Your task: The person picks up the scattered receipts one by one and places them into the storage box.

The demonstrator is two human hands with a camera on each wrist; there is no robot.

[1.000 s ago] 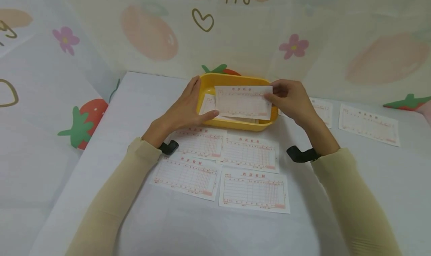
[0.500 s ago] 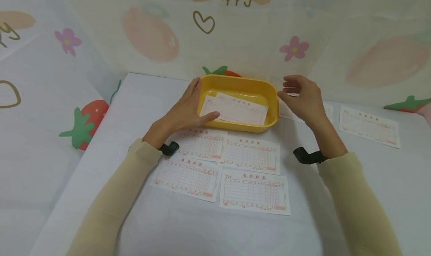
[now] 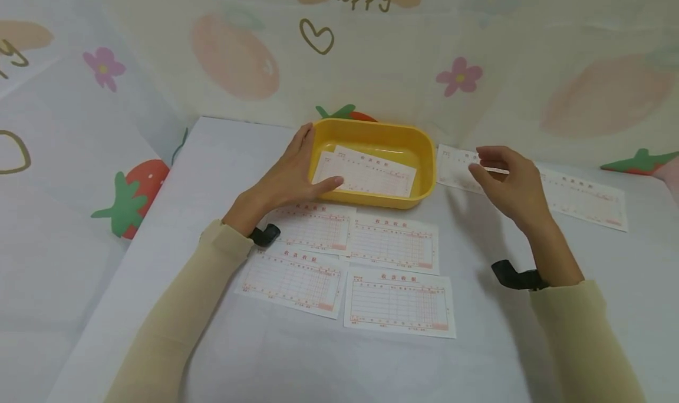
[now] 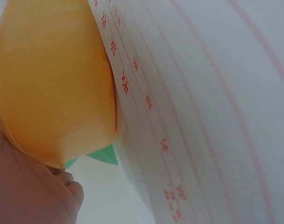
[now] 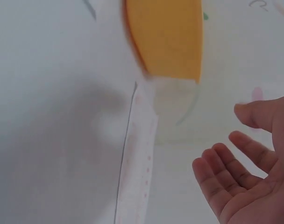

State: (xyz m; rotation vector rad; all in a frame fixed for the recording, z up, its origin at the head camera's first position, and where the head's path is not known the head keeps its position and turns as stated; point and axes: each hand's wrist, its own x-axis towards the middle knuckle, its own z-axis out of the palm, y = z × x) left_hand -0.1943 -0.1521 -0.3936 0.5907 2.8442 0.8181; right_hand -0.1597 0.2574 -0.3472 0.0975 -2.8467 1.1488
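A yellow plastic tray (image 3: 371, 201) stands near the back of the table with two overlapping receipt slips (image 3: 375, 172) in it. My left hand (image 3: 286, 173) holds the tray's left end, thumb over the front rim. In the left wrist view, its fingertips bend round the end of the tray (image 4: 58, 84). My right hand (image 3: 511, 182) is in the air right of the tray, fingers loosely bent with nothing between them. Below and behind it lie two more receipt slips, one by the tray (image 3: 457, 168) and one farther right (image 3: 586, 200).
Several receipt slips lie in front of the tray, among them a front right one (image 3: 400, 304) and a front left one (image 3: 290, 282). A patterned cloth wall (image 3: 371, 55) rises close behind the tray.
My right hand has let go of a receipt slip, which now lies in the tray. That hand has moved right and away from the tray. My left hand has stayed on the tray.
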